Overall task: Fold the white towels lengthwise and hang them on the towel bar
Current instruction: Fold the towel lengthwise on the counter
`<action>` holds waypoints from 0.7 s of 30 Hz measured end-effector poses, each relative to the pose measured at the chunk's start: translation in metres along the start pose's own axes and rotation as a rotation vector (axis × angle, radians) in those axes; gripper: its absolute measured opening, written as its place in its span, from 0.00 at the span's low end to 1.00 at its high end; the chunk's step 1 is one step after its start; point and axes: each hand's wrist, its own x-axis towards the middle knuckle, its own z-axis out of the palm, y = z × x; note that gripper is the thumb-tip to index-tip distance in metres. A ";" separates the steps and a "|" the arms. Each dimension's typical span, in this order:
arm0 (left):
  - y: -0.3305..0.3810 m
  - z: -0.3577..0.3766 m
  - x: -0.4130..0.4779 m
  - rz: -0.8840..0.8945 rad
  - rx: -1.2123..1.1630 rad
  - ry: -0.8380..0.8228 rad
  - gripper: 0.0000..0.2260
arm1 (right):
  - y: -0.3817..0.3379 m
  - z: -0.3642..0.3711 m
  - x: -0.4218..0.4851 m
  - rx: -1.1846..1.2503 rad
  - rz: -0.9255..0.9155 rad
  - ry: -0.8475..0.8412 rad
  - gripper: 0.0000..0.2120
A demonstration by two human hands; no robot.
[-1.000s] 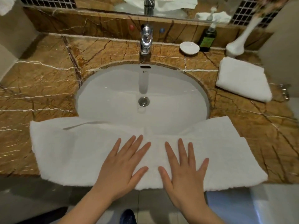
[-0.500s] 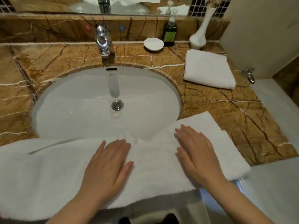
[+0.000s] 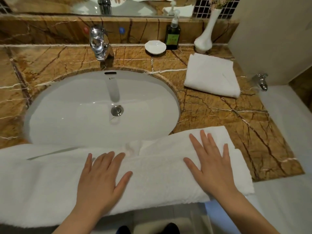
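Both hands lie flat, fingers apart, on the long towel [image 3: 42, 183] at the front edge of the counter [image 3: 244, 132].

Left hand [image 3: 101, 179] presses palm-down on the towel's middle, fingers straight and slightly spread, thumb out to the side, gripping nothing. Right hand [image 3: 212, 164] presses likewise nearer the towel's right end, fingers straight and fanned, fingertips close to its far edge. Long towel lies as a folded band along the counter's front edge, far edge overlapping the near rim of the sink [image 3: 84, 115], near edge overhanging the counter front; its left end runs out of view. Second folded towel [image 3: 212, 75] lies at the counter's back right corner, well apart from both hands, just in front of a white vase [image 3: 203, 41].
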 end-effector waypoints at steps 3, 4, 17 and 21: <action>-0.002 -0.009 0.011 -0.077 -0.211 0.073 0.23 | 0.001 -0.005 0.002 -0.028 -0.029 -0.003 0.33; -0.007 -0.012 0.021 -0.091 -0.317 0.088 0.21 | 0.000 -0.009 0.003 -0.019 -0.069 0.004 0.33; -0.048 -0.015 0.088 -0.056 -0.524 -0.071 0.07 | 0.005 -0.013 0.024 -0.010 -0.452 -0.090 0.30; -0.052 -0.009 0.085 -0.058 -0.383 -0.085 0.14 | 0.005 -0.014 0.028 0.090 -0.479 -0.086 0.28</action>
